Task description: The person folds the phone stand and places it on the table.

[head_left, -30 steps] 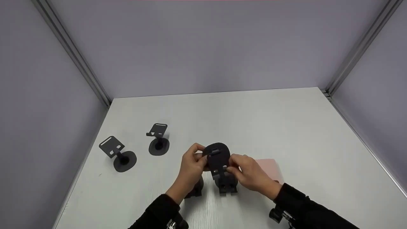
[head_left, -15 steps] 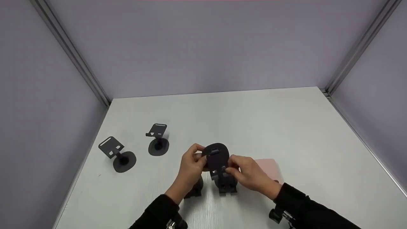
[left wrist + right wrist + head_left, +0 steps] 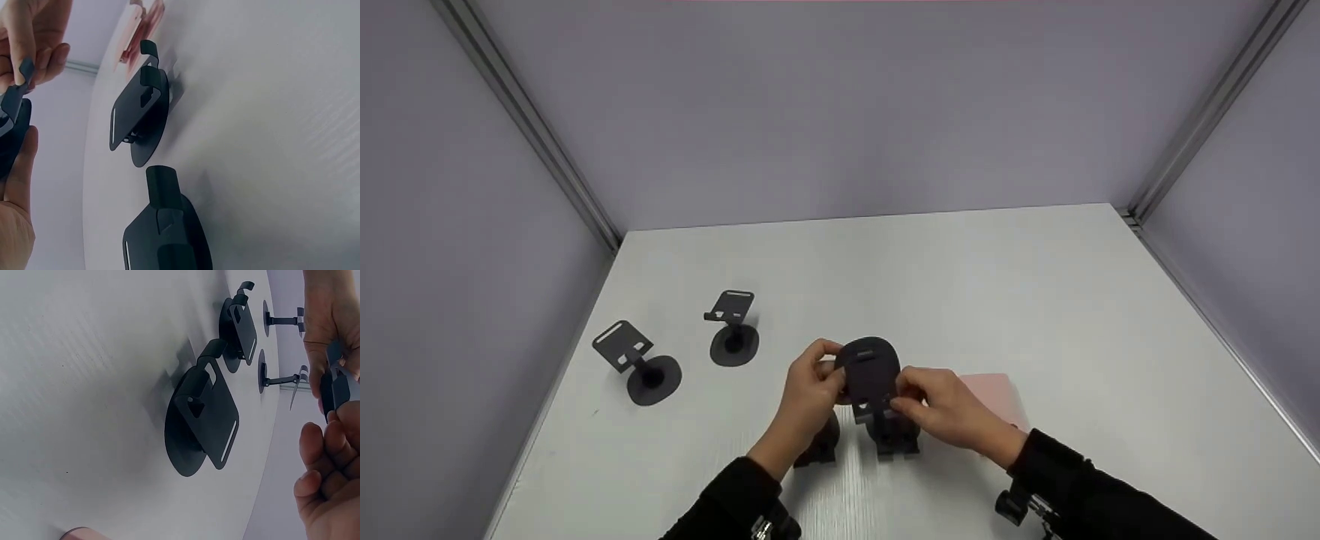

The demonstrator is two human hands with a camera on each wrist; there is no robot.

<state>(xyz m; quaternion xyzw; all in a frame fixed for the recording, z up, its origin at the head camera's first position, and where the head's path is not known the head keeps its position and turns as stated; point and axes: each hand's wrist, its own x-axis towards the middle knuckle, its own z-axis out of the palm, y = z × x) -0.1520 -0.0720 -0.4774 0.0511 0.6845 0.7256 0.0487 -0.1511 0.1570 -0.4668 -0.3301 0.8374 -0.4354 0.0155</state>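
Above the table's front middle, both hands hold a dark phone stand (image 3: 868, 371) with a rounded base and a small slotted plate lying close against it. My left hand (image 3: 810, 382) grips its left edge between thumb and fingers. At its lower right, my right hand (image 3: 949, 405) pinches the lip end of the plate, as the left wrist view also shows at the lip (image 3: 26, 68). Two more dark phone stands, folded down, lie below the hands: one (image 3: 205, 413) nearer the right wrist camera, the other (image 3: 239, 326) farther left and partly behind my left wrist in the head view.
Two unfolded dark phone stands stand at the left, one (image 3: 652, 380) near the table's left edge and one (image 3: 733, 345) farther back. A pink item (image 3: 994, 397) lies right of my right hand, partly covered by it. Walls enclose the white table (image 3: 1080, 300).
The held stand's plate has tilted slightly, and the bright spots at its slots have dimmed. Both hands keep nearly the same place, and the other stands have not moved.
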